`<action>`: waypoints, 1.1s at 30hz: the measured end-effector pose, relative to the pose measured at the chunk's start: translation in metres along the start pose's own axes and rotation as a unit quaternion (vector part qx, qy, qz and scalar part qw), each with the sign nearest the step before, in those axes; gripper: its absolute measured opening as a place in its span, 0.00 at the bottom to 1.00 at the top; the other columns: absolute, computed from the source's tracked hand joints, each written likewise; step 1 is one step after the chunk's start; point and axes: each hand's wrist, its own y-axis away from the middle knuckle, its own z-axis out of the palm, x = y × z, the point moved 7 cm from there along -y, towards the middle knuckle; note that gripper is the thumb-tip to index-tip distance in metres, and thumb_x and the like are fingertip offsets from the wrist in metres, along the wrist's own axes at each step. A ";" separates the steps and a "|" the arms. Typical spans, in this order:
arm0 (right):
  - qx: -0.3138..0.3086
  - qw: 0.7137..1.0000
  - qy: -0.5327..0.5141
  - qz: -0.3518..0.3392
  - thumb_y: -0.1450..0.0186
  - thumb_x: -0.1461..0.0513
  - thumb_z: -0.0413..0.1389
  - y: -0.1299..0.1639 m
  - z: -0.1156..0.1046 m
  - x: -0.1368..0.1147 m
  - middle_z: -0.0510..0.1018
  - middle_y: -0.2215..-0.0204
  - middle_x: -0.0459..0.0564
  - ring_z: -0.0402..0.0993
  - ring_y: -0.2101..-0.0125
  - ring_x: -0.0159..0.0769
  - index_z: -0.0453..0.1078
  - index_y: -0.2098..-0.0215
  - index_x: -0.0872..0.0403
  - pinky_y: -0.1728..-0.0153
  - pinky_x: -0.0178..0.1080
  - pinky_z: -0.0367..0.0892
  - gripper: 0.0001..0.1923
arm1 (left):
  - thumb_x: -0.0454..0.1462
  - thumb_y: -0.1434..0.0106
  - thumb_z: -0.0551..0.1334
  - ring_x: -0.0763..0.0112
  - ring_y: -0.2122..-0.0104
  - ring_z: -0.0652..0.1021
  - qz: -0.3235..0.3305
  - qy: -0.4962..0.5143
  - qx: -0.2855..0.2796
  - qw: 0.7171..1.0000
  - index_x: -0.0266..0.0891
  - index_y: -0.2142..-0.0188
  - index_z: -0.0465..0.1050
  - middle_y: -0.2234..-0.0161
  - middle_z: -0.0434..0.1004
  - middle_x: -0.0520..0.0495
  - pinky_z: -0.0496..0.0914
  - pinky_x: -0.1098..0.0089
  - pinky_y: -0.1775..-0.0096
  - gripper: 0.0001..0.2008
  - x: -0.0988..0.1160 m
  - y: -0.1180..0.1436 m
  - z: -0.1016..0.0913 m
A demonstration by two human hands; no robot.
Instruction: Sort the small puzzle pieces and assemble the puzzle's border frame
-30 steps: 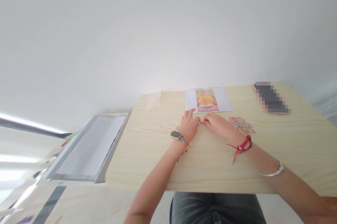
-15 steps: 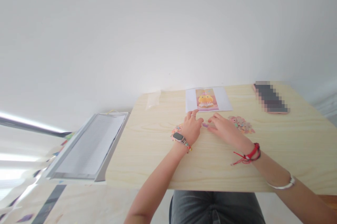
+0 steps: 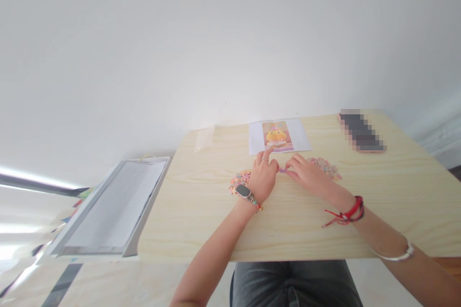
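Between my fingertips, low over the middle of the table, is a small purple jigsaw puzzle piece [image 3: 283, 170]. My right hand [image 3: 305, 176] pinches it from the right. My left hand [image 3: 264, 177], thumb and index finger together, meets its left end; whether one piece or two joined pieces lie there is too small to tell. A pile of pink and orange puzzle pieces [image 3: 237, 182] lies beside my left wrist, partly covered by it. Behind my right hand lies another pile of puzzle pieces [image 3: 326, 167], mostly pink and pale green.
A printed reference picture [image 3: 277, 136] of a yellow figure lies just beyond my hands. A clear plastic bag [image 3: 205, 138] is at the table's back left, a phone [image 3: 362, 131] at the back right. Left of the wooden table [image 3: 187, 220] stands a white tray with papers [image 3: 117, 206].
My fingertips have drawn closer together around the purple piece, and the right thumb and index finger have closed on it. The whole view has shifted slightly.
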 end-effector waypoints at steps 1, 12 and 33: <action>0.007 1.000 0.005 0.004 0.35 0.62 0.48 0.003 -0.005 0.004 0.69 0.64 0.50 0.70 0.70 0.35 0.65 0.63 0.54 0.71 0.37 0.63 0.06 | 0.30 0.39 0.55 0.57 0.47 0.61 0.008 0.003 0.012 1.000 0.36 0.68 0.68 0.44 0.56 0.39 0.66 0.55 0.53 0.04 0.005 -0.002 -0.003; 0.045 0.998 -0.015 0.035 0.36 0.62 0.46 0.027 -0.027 0.034 0.68 0.65 0.50 0.71 0.67 0.36 0.64 0.64 0.52 0.71 0.36 0.65 0.06 | 0.31 0.38 0.53 0.55 0.46 0.60 0.048 0.001 0.035 0.998 0.36 0.67 0.67 0.45 0.56 0.38 0.65 0.54 0.51 0.05 0.043 -0.022 -0.003; 0.035 0.993 0.009 0.115 0.34 0.60 0.43 0.069 -0.015 0.092 0.68 0.64 0.53 0.69 0.65 0.38 0.64 0.60 0.55 0.68 0.39 0.66 0.11 | 0.31 0.39 0.56 0.53 0.48 0.63 0.063 0.026 0.002 0.998 0.35 0.62 0.67 0.46 0.58 0.36 0.68 0.55 0.54 0.06 0.073 -0.029 0.021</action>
